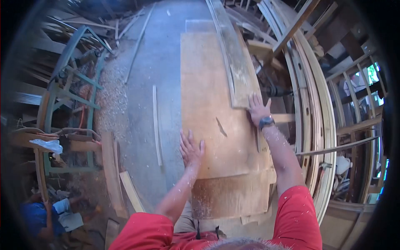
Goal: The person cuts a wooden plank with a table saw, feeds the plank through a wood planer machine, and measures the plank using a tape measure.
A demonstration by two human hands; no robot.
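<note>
A long plywood sheet (204,83) stretches away in front of me. My left hand (192,149) rests at its left edge, fingers stretched out and apart. Along the sheet's right side lies a long, worn wooden board (241,79). At the near right corner of that board is my right hand (260,111), fingers spread, with a dark watch on the wrist. A small dark sliver-shaped mark or chip (221,127) shows on the sheet between my hands. Closer to me, under the sheet's near end, sits a browner wooden panel (231,198).
Long planks (310,104) are stacked on the right, with a hammer (323,168) near them. A thin strip (156,125) lies on the grey floor at left, beside wood shavings (114,91). A green frame (71,83) stands farther left. A person in blue (46,216) is at lower left.
</note>
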